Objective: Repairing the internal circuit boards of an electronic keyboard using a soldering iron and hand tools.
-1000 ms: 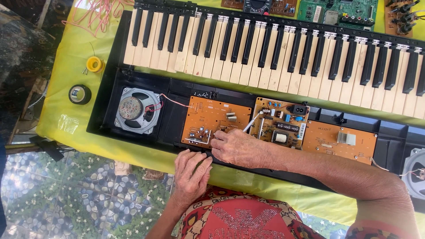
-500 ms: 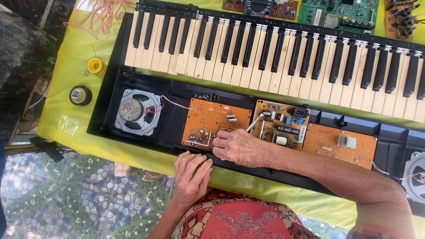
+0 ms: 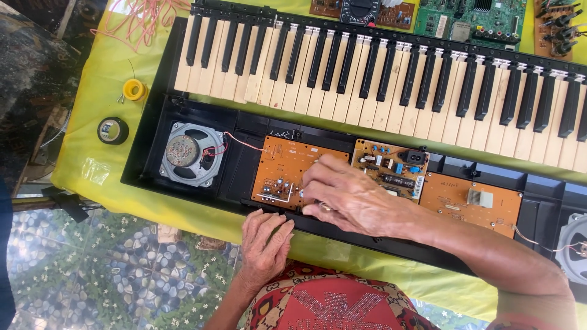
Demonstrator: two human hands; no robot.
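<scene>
An opened electronic keyboard (image 3: 153, 177) lies on a yellow-green cloth, its black and white keys (image 3: 379, 79) at the far side. My right hand (image 3: 354, 201) rests on the left orange circuit board (image 3: 281, 168) inside the case, with bent fingers covering the board's right part; whether it pinches anything is hidden. My left hand (image 3: 266, 241) lies flat on the near black edge of the case, fingers close together, holding nothing. A middle board (image 3: 391, 168) with small components sits just beyond my right hand.
A round speaker (image 3: 186, 153) with red wire sits left in the case, another (image 3: 575, 244) at the right edge. A third orange board (image 3: 471, 201) lies right. A yellow solder spool (image 3: 134, 90) and black round part (image 3: 113, 130) lie left. Green boards (image 3: 471, 18) are at the back.
My right hand's fingers have crept slightly farther over the left orange board. My left hand stays on the case edge.
</scene>
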